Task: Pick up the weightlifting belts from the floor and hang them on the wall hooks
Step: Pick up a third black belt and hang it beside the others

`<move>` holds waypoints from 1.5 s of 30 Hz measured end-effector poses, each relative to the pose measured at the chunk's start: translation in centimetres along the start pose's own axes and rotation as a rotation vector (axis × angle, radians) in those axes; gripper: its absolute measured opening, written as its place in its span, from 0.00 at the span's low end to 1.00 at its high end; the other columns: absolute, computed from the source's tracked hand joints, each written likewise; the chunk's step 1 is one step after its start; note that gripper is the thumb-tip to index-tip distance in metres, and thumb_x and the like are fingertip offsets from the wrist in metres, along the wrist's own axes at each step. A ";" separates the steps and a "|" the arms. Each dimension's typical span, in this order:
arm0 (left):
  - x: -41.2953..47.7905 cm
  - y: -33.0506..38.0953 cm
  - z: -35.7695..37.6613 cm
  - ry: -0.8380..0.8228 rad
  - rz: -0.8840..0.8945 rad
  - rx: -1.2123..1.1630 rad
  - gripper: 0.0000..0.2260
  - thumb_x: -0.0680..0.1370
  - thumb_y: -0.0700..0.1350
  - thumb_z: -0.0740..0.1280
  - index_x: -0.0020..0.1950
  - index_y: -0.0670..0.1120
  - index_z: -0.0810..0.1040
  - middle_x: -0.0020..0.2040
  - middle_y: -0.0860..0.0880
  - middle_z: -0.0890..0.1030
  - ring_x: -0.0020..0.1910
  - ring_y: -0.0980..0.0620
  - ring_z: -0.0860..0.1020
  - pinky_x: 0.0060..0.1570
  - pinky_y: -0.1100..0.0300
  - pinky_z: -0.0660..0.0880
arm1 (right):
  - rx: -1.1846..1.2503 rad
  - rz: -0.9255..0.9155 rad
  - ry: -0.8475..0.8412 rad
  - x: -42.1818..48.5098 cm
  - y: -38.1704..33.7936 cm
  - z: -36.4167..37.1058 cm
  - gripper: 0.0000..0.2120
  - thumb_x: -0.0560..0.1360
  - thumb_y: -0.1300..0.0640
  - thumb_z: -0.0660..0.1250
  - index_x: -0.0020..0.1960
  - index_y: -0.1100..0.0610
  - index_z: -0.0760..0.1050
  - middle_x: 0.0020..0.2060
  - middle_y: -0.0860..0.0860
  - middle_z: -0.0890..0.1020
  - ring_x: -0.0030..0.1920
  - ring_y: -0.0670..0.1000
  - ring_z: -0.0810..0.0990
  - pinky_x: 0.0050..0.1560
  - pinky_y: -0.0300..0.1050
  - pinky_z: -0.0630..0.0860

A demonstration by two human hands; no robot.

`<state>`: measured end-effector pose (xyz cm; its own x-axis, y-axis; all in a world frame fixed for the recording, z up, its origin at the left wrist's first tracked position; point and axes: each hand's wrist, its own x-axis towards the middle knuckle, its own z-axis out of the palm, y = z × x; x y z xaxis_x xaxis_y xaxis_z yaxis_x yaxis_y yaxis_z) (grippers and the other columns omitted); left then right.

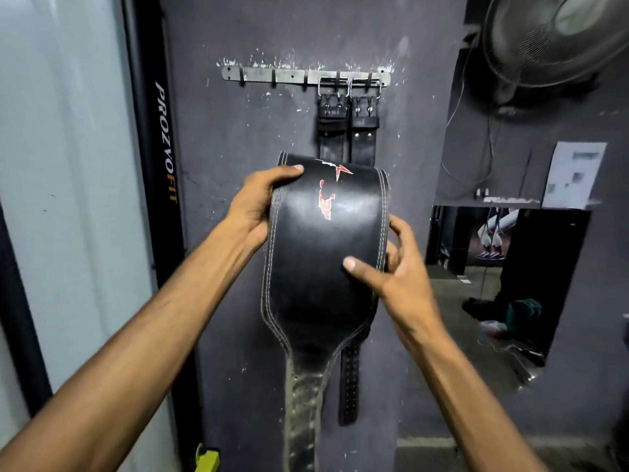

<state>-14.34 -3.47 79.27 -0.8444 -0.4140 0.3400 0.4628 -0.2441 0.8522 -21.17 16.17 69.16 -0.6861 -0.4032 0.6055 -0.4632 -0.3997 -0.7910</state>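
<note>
Held a wide black belt (323, 240) up before the wall, below the hook rail (299, 76). Left hand (255, 206) closed on its upper left edge; right hand (391, 267) half open, thumb pressing its face. Red logo, white stitching, narrow worn ends hanging down.

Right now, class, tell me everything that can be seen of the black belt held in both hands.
The black belt looks like leather, with pale stitching along its edges and a red, worn logo on its wide back panel. It is folded over at the top, and its narrow, scuffed ends hang down. The left hand grips its upper left edge; the right hand pinches its right edge. It is in front of the wall, below the hook rail.
</note>
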 end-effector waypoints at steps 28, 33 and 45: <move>-5.0 4.2 0.0 -0.029 -0.019 0.241 0.15 0.76 0.49 0.72 0.59 0.43 0.82 0.57 0.42 0.84 0.57 0.44 0.82 0.65 0.48 0.75 | 0.228 0.119 -0.216 4.5 -7.9 2.5 0.11 0.72 0.62 0.73 0.53 0.64 0.80 0.42 0.58 0.85 0.39 0.54 0.86 0.40 0.45 0.83; -4.5 4.4 2.2 -0.037 0.122 0.243 0.22 0.67 0.43 0.77 0.59 0.36 0.81 0.54 0.37 0.82 0.50 0.42 0.81 0.62 0.45 0.76 | 0.262 0.156 -0.275 4.2 -9.5 0.7 0.05 0.74 0.58 0.71 0.43 0.57 0.86 0.40 0.54 0.87 0.40 0.52 0.86 0.43 0.43 0.83; -5.1 3.1 1.4 -0.136 -0.059 0.301 0.17 0.78 0.55 0.66 0.41 0.44 0.86 0.40 0.46 0.86 0.39 0.50 0.84 0.42 0.59 0.81 | 0.160 0.194 -0.128 8.0 -8.2 2.2 0.04 0.76 0.66 0.69 0.45 0.59 0.81 0.31 0.49 0.83 0.28 0.43 0.80 0.31 0.34 0.76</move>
<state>-8.94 -0.85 80.77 -0.9048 -0.2815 0.3196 0.3289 0.0148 0.9443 -21.63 14.39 80.64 -0.6722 -0.5817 0.4580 -0.2287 -0.4253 -0.8757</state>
